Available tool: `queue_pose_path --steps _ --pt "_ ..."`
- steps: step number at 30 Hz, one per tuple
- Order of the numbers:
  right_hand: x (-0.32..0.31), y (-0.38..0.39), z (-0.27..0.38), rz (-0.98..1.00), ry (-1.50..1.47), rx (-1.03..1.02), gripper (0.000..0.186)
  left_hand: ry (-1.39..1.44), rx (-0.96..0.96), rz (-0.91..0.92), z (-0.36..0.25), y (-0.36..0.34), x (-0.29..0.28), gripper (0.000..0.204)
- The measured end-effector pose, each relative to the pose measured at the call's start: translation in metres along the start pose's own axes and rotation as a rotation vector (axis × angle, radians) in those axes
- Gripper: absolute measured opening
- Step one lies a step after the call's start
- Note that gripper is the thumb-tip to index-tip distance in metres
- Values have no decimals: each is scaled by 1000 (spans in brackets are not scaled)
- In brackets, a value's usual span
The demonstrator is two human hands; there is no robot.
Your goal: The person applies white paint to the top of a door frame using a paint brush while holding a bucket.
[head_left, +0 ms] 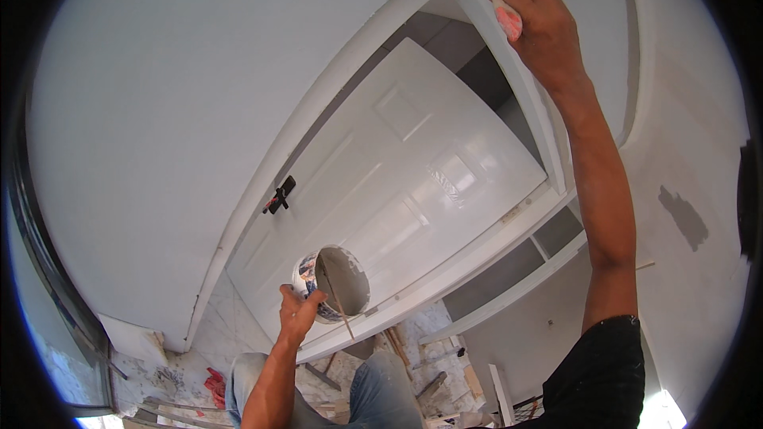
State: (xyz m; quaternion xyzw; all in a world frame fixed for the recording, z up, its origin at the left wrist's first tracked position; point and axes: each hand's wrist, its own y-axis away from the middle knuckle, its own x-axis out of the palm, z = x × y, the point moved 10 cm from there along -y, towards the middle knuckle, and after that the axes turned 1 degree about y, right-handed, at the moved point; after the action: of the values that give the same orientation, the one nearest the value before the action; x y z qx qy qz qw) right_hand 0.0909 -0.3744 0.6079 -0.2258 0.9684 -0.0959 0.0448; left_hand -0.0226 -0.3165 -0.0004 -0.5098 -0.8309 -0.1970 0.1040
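My right hand (547, 28) is raised to the top corner of the white door frame (318, 99), closed round a paintbrush. The paintbrush (507, 20) has a pale handle with a red-pink end, and its bristles touch or nearly touch the frame's corner. Lower down, my left hand (300, 311) grips the side of a round paint bucket (354, 274). Its opening shows a greyish-white inside, and a thin stick (338, 306) leans across the rim. Behind the bucket is a white panelled door (381, 167) standing ajar, with a black handle (280, 195).
A red cloth or bag (214, 388) lies on the marble-like floor (214, 318) at lower left, among scattered wood strips (433, 385). White wall (159, 95) fills the left. On the right wall is a dark grey patch (683, 218).
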Motion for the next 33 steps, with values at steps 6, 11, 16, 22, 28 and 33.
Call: queue_pose_path --steps 6,11,16,22,28,33 --pt "0 18 -9 29 -19 25 50 -6 12 8 -5 3 -1 75" --pt "3 15 -12 45 -13 35 53 69 30 -1 -11 7 0 72" --pt "8 30 -16 48 -20 54 52 48 9 22 -6 4 1 72" --pt "5 18 -12 32 -16 40 52 5 6 6 -6 4 0 73" --pt "-3 32 -13 2 -54 54 49 51 23 21 -2 3 1 70" --pt "0 24 -16 32 -16 32 50 39 14 3 -5 3 2 68"
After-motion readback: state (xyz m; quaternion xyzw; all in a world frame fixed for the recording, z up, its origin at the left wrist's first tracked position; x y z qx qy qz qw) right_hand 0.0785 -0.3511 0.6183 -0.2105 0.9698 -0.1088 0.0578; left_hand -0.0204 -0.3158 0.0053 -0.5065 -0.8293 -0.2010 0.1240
